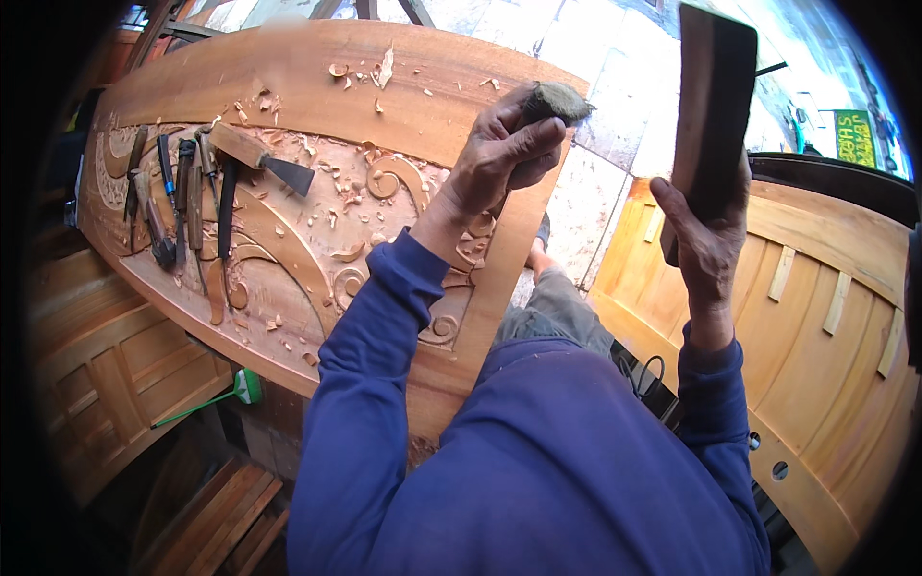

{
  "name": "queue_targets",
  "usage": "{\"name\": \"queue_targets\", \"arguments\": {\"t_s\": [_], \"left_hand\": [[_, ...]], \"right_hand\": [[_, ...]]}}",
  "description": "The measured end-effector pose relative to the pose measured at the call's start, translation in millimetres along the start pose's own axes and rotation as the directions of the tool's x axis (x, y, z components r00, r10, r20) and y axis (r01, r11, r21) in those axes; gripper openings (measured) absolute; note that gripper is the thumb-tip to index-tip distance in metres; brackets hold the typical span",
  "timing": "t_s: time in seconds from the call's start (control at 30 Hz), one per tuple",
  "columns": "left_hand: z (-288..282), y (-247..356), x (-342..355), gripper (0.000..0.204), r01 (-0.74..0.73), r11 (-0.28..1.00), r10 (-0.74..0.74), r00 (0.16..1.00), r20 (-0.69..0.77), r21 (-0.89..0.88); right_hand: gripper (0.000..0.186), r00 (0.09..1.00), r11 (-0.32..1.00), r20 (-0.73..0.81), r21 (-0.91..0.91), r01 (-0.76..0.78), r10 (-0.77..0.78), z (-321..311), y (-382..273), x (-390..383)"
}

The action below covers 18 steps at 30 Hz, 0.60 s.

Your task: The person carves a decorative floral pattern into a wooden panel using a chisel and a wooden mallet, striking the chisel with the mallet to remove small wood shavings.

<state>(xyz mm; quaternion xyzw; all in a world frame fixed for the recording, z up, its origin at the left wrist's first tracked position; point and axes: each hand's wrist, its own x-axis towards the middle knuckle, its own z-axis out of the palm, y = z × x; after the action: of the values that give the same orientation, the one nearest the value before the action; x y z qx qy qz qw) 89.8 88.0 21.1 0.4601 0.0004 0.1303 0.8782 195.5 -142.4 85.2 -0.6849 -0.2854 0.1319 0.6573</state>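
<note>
My left hand (509,154) is closed around what looks like a carving chisel (557,100). Its worn, greyish handle end sticks out above the fist; most of the blade is hidden below. The hand is raised over the right end of a carved wooden panel (451,370). Further right, my right hand (709,235) grips the lower end of a long, dark wooden block (713,106), held upright like a mallet. It is apart from the chisel. Scroll carvings (396,178) and curled shavings (348,252) cover the recessed part of the panel.
Several chisels (195,197) and a wood-handled scraper (288,176) lie on the panel's left part. A plank door (797,278) with small strips stands at the right. At lower left are a green brush (247,386) and stacked boards (216,518).
</note>
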Motion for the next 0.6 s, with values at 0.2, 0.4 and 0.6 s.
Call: {"name": "queue_targets", "arguments": {"t_s": [0.2, 0.4, 0.6], "left_hand": [[2, 6, -2, 0.034, 0.081, 0.988, -0.072, 0.995, 0.076, -0.13], [5, 5, 2, 0.036, 0.11, 0.988, -0.099, 0.99, 0.097, -0.11], [10, 8, 4, 0.042, 0.213, 0.974, -0.208, 0.975, 0.076, -0.073]], "right_hand": [[0.083, 0.957, 0.828, 0.283, -0.55, 0.106, 0.066, 14, -22, 20], [0.088, 0.979, 0.984, 0.2, -0.176, -0.008, 0.044, 4, 3, 16], [0.091, 0.976, 0.995, 0.194, -0.021, -0.093, 0.095, 2, 2, 5]]}}
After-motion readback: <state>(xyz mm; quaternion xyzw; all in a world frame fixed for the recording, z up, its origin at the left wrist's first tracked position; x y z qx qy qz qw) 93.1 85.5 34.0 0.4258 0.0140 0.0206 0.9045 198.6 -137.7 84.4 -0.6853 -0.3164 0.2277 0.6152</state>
